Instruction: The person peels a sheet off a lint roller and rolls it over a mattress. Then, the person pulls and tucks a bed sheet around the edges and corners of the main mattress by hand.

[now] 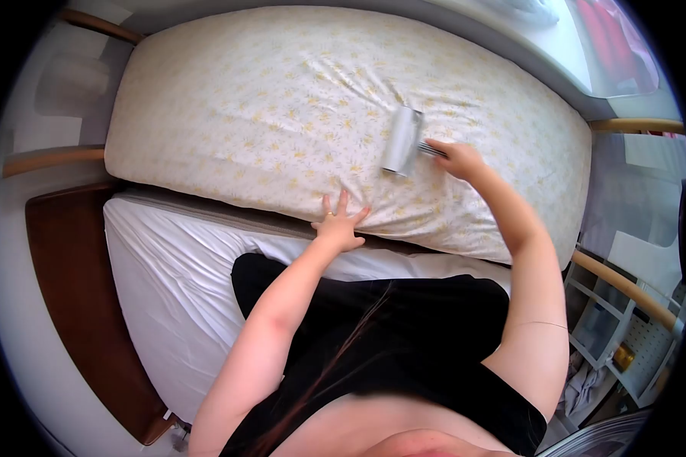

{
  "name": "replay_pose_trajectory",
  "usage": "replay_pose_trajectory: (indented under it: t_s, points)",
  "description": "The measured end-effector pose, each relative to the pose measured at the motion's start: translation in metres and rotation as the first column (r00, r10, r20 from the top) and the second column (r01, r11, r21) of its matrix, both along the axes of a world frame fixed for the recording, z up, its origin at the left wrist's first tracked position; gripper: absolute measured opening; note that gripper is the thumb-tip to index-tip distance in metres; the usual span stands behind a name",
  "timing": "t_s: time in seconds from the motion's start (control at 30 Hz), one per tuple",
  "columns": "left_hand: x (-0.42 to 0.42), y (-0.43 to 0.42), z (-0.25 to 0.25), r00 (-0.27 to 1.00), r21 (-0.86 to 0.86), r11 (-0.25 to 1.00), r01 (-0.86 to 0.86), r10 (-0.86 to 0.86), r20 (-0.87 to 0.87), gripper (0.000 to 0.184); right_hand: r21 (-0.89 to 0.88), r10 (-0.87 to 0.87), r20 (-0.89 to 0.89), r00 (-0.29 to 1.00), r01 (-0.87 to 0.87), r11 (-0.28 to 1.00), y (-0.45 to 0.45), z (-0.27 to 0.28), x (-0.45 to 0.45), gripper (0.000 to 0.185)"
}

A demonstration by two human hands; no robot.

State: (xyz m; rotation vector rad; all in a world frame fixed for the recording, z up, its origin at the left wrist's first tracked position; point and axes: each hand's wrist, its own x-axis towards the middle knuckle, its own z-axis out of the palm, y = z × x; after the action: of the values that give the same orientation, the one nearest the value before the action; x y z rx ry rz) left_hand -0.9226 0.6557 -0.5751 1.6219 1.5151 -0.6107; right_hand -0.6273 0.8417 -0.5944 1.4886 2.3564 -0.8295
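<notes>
In the head view, the lint roller (402, 142) lies against the floral mattress (213, 114), just right of its middle, its handle gripped in the closed right hand (460, 160). The left hand (341, 227) rests at the mattress's near edge, fingers spread (a ring shows on one). Beyond the mattress's near right corner stands a white storage rack (618, 333) with a perforated bin (652, 349); a yellow item (623, 356) sits by it (whether inside, I cannot tell).
</notes>
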Motion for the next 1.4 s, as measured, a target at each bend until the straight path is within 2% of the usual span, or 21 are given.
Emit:
replay_pose_trajectory:
  t_s: [0.1,0.17,0.23,0.3,0.4,0.5,0.53,0.6,0.63,0.67,0.7,0.77,0.83,0.87,0.93,1.0,1.07,1.17,1.3,1.37,1.4]
  points:
    - [0.004,0.002,-0.001,1.0,0.002,1.0,0.01,-0.01,-0.007,0.081,-0.012,-0.174,0.107,0.979,0.176,0.984,-0.059,0.022,0.18,0.046]
    - [0.008,0.004,-0.004,0.999,-0.011,1.0,0.029,-0.03,-0.037,0.082,0.015,-0.245,0.333,0.911,0.255,0.967,-0.103,0.047,0.289,0.042]
    - [0.011,0.006,-0.004,0.998,-0.034,0.999,0.035,-0.037,-0.06,0.082,-0.049,-0.13,0.758,0.64,0.254,0.966,-0.129,0.103,0.348,0.034]
    - [0.012,0.004,-0.008,0.998,-0.032,0.999,0.034,-0.036,-0.061,0.082,-0.013,-0.168,0.82,0.547,0.311,0.95,-0.153,0.135,0.392,0.034]
    - [0.016,0.002,-0.013,0.998,-0.02,1.0,0.014,-0.015,-0.068,0.082,0.39,-0.781,0.284,0.557,0.677,0.625,-0.18,0.125,0.4,0.035]
    - [0.014,-0.005,-0.025,0.999,0.052,0.999,0.007,-0.005,-0.038,0.081,0.625,-0.907,-0.085,0.413,0.731,0.274,-0.194,0.008,0.439,0.066]
    - [0.014,-0.008,-0.029,0.998,0.11,0.993,0.03,-0.024,-0.059,0.078,0.353,-0.929,-0.2,0.31,0.908,0.227,-0.2,-0.026,0.45,0.063]
    - [0.007,-0.016,-0.042,1.0,0.26,0.965,0.024,-0.024,-0.003,0.072,0.221,-0.973,-0.206,0.104,0.974,0.057,-0.207,-0.064,0.424,0.059]
    - [0.003,-0.024,-0.052,0.999,0.33,0.944,0.012,-0.021,0.026,0.069,0.311,-0.977,-0.204,0.06,0.95,-0.006,-0.217,-0.077,0.412,0.058]
    - [-0.007,-0.035,-0.072,0.968,0.453,0.865,-0.215,0.125,0.22,0.063,0.398,-0.979,-0.204,0.019,0.915,-0.065,-0.224,-0.088,0.4,0.056]
    - [-0.016,-0.05,-0.096,0.877,0.514,0.735,-0.443,0.234,0.421,0.057,0.479,-0.978,-0.206,-0.021,0.87,-0.12,-0.232,-0.096,0.395,0.055]
    - [-0.025,-0.078,-0.126,0.765,0.678,0.386,-0.625,0.475,0.434,0.048,0.572,-0.947,-0.295,-0.125,0.771,-0.279,-0.255,-0.107,0.394,0.052]
    - [0.0,-0.075,-0.107,0.045,0.141,-0.052,-0.989,0.791,0.61,0.043,0.551,-0.894,-0.404,-0.193,0.729,-0.407,-0.286,-0.127,0.405,0.05]
    - [0.013,-0.071,-0.1,-0.357,-0.138,-0.335,-0.932,0.78,0.515,0.041,0.487,-0.852,-0.476,-0.216,0.742,-0.46,-0.298,-0.14,0.417,0.049]
    - [0.006,-0.071,-0.113,-0.563,-0.466,-0.362,-0.808,0.71,0.424,0.045,0.328,-0.755,-0.624,-0.204,0.808,-0.489,-0.314,-0.158,0.428,0.047]
    - [0.007,-0.061,-0.123,-0.691,-0.644,-0.356,-0.677,0.608,0.39,0.053,-0.15,-0.393,-0.729,-0.56,0.691,-0.707,-0.303,-0.169,0.425,0.043]
    - [0.009,-0.05,-0.131,-0.803,-0.74,-0.388,-0.549,0.49,0.339,0.051,-0.553,-0.108,-0.621,-0.776,0.532,-0.641,-0.292,-0.152,0.403,0.041]
    - [-0.005,-0.046,-0.156,-0.853,-0.785,-0.387,-0.484,0.41,0.323,0.049,-0.833,0.104,-0.441,-0.891,0.364,-0.416,-0.279,-0.131,0.375,0.043]
    - [-0.015,-0.051,-0.154,-0.888,-0.804,-0.416,-0.425,0.366,0.279,0.045,-0.901,0.101,-0.412,-0.905,0.389,-0.194,-0.285,-0.133,0.364,0.047]
    - [-0.041,-0.062,-0.17,-0.829,-0.813,-0.286,-0.507,0.422,0.368,0.047,-0.882,0.132,-0.463,-0.876,0.442,-0.161,-0.292,-0.139,0.366,0.048]
    - [-0.045,-0.062,-0.173,-0.787,-0.855,-0.082,-0.512,0.442,0.429,0.049,-0.87,0.149,-0.49,-0.859,0.472,-0.141,-0.294,-0.142,0.367,0.048]
